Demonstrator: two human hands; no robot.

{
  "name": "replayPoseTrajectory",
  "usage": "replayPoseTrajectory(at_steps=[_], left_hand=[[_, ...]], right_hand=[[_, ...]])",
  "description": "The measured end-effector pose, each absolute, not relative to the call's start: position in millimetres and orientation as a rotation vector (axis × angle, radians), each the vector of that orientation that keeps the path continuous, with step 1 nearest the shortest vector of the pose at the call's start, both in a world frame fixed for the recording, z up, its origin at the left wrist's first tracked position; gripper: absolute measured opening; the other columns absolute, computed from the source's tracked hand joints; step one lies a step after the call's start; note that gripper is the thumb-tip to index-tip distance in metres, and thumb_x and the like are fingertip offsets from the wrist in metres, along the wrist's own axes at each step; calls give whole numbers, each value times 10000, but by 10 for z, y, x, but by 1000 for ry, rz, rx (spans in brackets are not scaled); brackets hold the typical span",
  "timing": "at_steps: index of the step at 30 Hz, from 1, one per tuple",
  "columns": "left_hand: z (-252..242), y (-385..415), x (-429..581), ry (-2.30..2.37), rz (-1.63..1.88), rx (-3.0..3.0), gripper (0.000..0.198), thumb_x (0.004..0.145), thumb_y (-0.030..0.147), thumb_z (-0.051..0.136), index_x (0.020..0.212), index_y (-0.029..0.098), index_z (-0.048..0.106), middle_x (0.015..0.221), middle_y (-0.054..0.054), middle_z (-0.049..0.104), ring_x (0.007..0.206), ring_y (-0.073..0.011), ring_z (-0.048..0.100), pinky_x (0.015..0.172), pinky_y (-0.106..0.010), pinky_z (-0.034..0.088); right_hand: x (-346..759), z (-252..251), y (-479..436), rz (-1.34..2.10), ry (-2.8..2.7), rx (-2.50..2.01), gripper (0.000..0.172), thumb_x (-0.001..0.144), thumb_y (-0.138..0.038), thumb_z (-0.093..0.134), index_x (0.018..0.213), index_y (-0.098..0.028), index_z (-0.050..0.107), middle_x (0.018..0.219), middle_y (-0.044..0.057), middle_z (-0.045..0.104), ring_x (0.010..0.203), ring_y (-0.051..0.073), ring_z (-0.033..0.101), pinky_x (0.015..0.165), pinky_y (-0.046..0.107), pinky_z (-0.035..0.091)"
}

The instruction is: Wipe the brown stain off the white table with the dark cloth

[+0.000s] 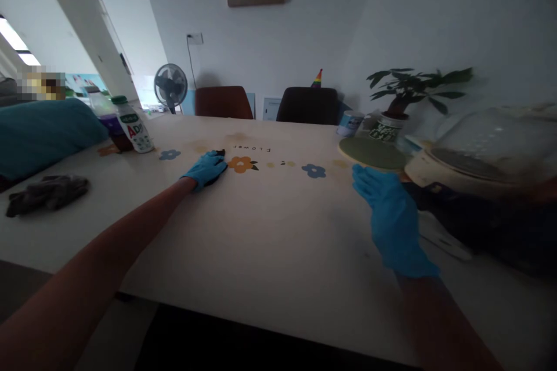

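My left hand [204, 170], in a blue glove, rests on the white tabletop [261, 226] by an orange printed flower. Its fingers press down on a dark cloth [221, 153], which is mostly hidden under the palm. My right hand [389, 211], gloved in blue too, is held at the right side, fingers stretched out and holding nothing that I can see. Just beyond its fingertips lies a round green mat [372, 153]. To its right stands a cream pot [456, 174] with a clear cover.
At the left lie a crumpled grey cloth [47, 192] and a white bottle [134, 127] beside a purple container. A potted plant [387, 126] and a can [349, 123] stand at the back right. Two chairs [221, 101] line the far edge. A fan [171, 86] is behind.
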State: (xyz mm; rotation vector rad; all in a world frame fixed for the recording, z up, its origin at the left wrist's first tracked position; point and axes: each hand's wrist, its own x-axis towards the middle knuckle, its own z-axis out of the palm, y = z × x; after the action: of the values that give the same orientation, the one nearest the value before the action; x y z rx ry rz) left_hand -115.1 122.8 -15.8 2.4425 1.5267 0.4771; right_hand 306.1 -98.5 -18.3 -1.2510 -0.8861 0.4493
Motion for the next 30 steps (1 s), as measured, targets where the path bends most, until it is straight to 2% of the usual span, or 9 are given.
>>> replayPoseTrajectory(at_steps=[3, 6, 9, 13, 18, 24, 27, 30], left_hand=[[-180, 1211, -872, 1471, 461, 2465, 683, 1281, 618, 357, 1408, 110, 795, 1622, -153, 744, 1463, -307, 583, 1399, -505, 461], [-200, 1139, -482, 1344, 436, 2549, 483, 1256, 404, 464, 1427, 95, 793, 1654, -180, 715, 1498, -326, 588, 1413, -534, 456], [-207, 1038, -11, 1259, 388, 2603, 396, 1196, 344, 572, 1398, 94, 805, 1643, -209, 714, 1508, -357, 618, 1412, -537, 467], [-229, 851, 658, 1067, 358, 2705, 407, 1177, 373, 610, 1406, 115, 826, 1643, -228, 714, 1510, -376, 661, 1390, -514, 505], [-312, 589, 1322, 784, 317, 2834, 441, 1157, 459, 622, 1423, 195, 855, 1718, -196, 664, 1553, -392, 645, 1383, -534, 521], [-322, 501, 1463, 618, 333, 2875, 480, 1176, 416, 563, 1499, 265, 883, 1715, -150, 686, 1552, -383, 656, 1397, -549, 510], [-277, 569, 1310, 721, 289, 2848, 531, 1205, 410, 516, 1598, 281, 849, 1837, -118, 616, 1635, -368, 614, 1473, -564, 417], [-219, 713, 1035, 960, 221, 2797, 570, 1235, 407, 492, 1723, 299, 767, 1911, -124, 554, 1754, -378, 516, 1543, -650, 238]], right_hand=[[3026, -193, -982, 436, -881, -1234, 586, 1023, -709, 714, 1369, -250, 823, 1657, 243, 786, 1638, 435, 707, 1400, 636, 546], [3023, -211, -954, 441, -847, -1222, 623, 988, -729, 706, 1380, -251, 786, 1672, 258, 772, 1629, 448, 713, 1409, 664, 527], [3064, -233, -926, 479, -844, -1200, 623, 1010, -754, 698, 1367, -248, 771, 1709, 278, 742, 1635, 439, 710, 1422, 641, 518], [3126, -284, -900, 491, -833, -1159, 608, 1019, -800, 719, 1315, -275, 801, 1671, 238, 779, 1608, 421, 736, 1423, 648, 525], [3156, -352, -885, 472, -804, -1115, 563, 993, -800, 775, 1244, -303, 855, 1564, 163, 856, 1533, 407, 792, 1415, 677, 538], [3134, -354, -896, 433, -808, -1135, 570, 1025, -768, 754, 1245, -260, 886, 1525, 182, 871, 1513, 429, 803, 1383, 692, 568], [3135, -341, -906, 438, -797, -1145, 581, 1008, -772, 770, 1241, -249, 863, 1546, 215, 854, 1520, 442, 797, 1382, 700, 567], [3157, -332, -909, 484, -787, -1158, 577, 970, -790, 798, 1225, -274, 842, 1521, 195, 867, 1502, 432, 807, 1386, 704, 563]])
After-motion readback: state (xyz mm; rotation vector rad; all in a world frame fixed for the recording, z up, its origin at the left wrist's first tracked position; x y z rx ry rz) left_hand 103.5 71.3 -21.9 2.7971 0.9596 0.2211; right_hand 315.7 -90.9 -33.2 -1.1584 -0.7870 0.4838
